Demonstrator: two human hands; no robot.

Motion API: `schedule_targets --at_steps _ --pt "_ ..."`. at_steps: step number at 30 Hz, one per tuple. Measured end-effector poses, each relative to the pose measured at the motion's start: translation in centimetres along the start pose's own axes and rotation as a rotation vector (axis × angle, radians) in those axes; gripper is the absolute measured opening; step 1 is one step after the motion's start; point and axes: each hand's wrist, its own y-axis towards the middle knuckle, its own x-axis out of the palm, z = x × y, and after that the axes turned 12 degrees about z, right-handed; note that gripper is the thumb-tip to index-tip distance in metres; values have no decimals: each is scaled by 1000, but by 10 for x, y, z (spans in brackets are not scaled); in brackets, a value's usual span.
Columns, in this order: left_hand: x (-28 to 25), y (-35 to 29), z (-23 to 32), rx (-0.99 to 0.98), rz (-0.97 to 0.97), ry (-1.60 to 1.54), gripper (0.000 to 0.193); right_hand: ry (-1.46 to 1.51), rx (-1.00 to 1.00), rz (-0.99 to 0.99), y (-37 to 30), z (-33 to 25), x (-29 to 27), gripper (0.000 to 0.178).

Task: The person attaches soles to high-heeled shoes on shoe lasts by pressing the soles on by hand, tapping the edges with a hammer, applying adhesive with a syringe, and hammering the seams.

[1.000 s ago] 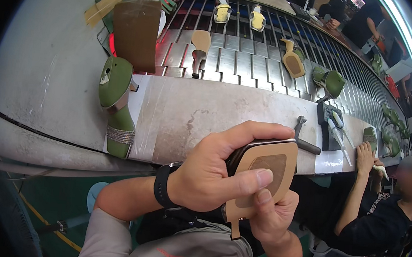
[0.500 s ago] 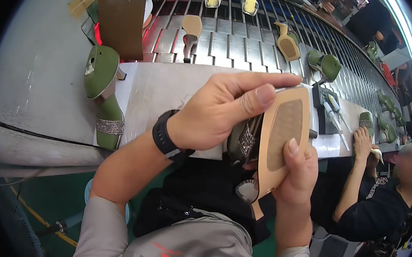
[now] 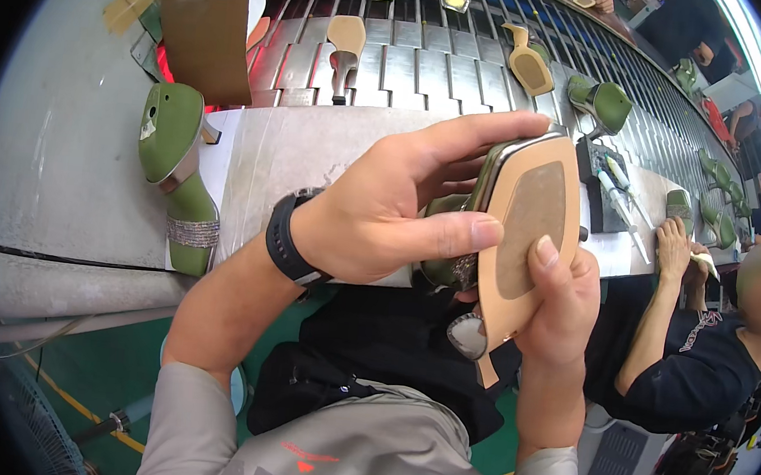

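Note:
Both hands hold a green high-heeled sandal (image 3: 439,272), its tan sole (image 3: 525,291) facing up toward me. The sole has a darker brown patch in the middle and a narrow tail at its near end. My left hand (image 3: 383,206) wraps the far left side, its fingers over the toe-end edge and its thumb pressed on the sole's left border. My right hand (image 3: 561,298) grips the right side, thumb lying on the sole's surface. A glittery band shows below my left thumb; the rest of the upper is mostly hidden.
Another green heeled sandal (image 3: 172,138) lies left on the pale worktable (image 3: 298,140). Beyond run metal conveyor slats (image 3: 404,72) bearing a tan sole (image 3: 346,35), a second tan sole (image 3: 531,68) and a green shoe (image 3: 602,103). White-handled tools (image 3: 617,204) stand right, near a co-worker's hand (image 3: 672,249).
My left thumb has come down from near the toe end onto the sole's left border. The sandal has tilted slightly, showing more of its silvery toe edge. My right hand keeps its grip.

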Motion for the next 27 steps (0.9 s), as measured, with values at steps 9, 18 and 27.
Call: schedule_targets --at_steps 9,18,27 --pt "26 -59 23 -77 263 -100 46 -387 -583 -108 -42 27 -7 37" --pt "19 -77 57 -134 415 111 25 -330 -627 -271 -47 28 22 17" --pt "4 -88 42 -75 536 287 19 -595 -700 -376 -33 13 38 18"
